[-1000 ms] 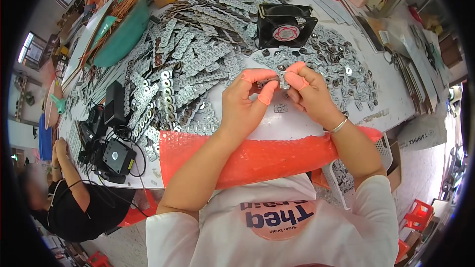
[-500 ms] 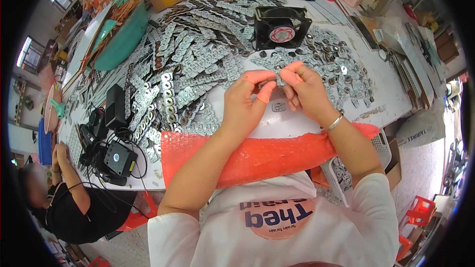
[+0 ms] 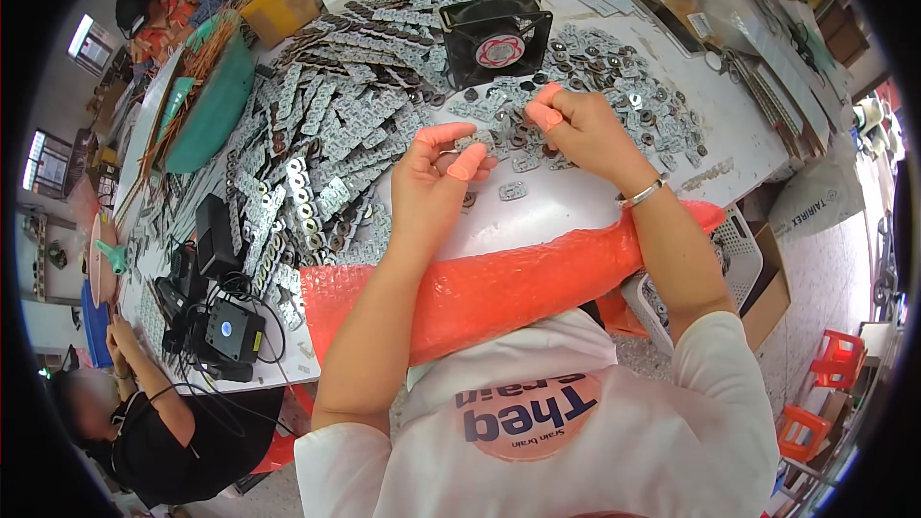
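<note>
My left hand (image 3: 434,182) is over the near middle of the white table, with pink finger covers on thumb and forefinger. A small silvery metal piece (image 3: 479,141) shows between those two fingertips, partly hidden. My right hand (image 3: 581,130), also with pink covers, is closed in a pinch near the heap of small metal pieces (image 3: 662,115); whatever its fingertips hold is hidden. One flat metal plate (image 3: 513,191) lies on the table between my hands and a roll of red bubble wrap (image 3: 518,293), which lies across the table's near edge under my forearms.
Behind my hands stands a black fan (image 3: 496,41). Many metal strips (image 3: 336,96) cover the table's left, beside a green basin (image 3: 206,120). Black adapters and cables (image 3: 225,312) lie near left. A white basket (image 3: 743,264) stands at right; a co-worker (image 3: 182,422) sits left.
My hands, close together before, have moved apart: the left sits to the left, the right is up beside the heap. The whole view has shifted slightly.
</note>
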A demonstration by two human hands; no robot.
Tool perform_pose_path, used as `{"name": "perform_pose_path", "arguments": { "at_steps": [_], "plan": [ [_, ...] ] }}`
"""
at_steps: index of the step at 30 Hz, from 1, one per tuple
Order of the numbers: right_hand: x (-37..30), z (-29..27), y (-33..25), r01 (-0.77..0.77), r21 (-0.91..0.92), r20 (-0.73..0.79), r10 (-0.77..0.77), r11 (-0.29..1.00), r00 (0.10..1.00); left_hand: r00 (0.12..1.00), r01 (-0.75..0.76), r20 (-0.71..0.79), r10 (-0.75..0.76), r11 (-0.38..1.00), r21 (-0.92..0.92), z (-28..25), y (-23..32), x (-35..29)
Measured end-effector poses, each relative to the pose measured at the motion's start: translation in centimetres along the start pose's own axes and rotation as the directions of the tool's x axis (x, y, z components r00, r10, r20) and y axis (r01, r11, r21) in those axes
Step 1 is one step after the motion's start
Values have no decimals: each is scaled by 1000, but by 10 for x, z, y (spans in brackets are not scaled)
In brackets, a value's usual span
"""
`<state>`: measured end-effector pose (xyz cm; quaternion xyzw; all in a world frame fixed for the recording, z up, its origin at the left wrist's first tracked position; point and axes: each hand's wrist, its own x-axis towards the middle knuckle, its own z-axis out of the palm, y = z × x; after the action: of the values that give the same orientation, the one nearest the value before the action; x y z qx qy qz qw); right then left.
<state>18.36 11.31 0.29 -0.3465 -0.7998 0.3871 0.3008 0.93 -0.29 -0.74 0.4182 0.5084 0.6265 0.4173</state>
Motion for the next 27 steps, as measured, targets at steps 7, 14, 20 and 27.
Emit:
{"name": "perform_pose_path", "arguments": {
  "at_steps": [7, 14, 20, 27],
  "plan": [
    [-7, 6, -19, -66, 252, 214, 10, 966, 977, 989, 135, 58, -133, 990, -35, 0, 7, -4],
    [-11, 2, -16, -69, 217, 184, 28, 974, 982, 983, 182, -25, -182, 983, -21, 8, 5, -6],
    [10, 5, -1, 189, 163, 333, -235, 968, 913, 994, 83, -83, -74, 990, 111, 1, 7, -3],
    [-2, -6, 10, 24, 286, 294, -112, 958, 949, 999, -14, -32, 17, 995, 96, 21, 1, 5]
  ]
}}
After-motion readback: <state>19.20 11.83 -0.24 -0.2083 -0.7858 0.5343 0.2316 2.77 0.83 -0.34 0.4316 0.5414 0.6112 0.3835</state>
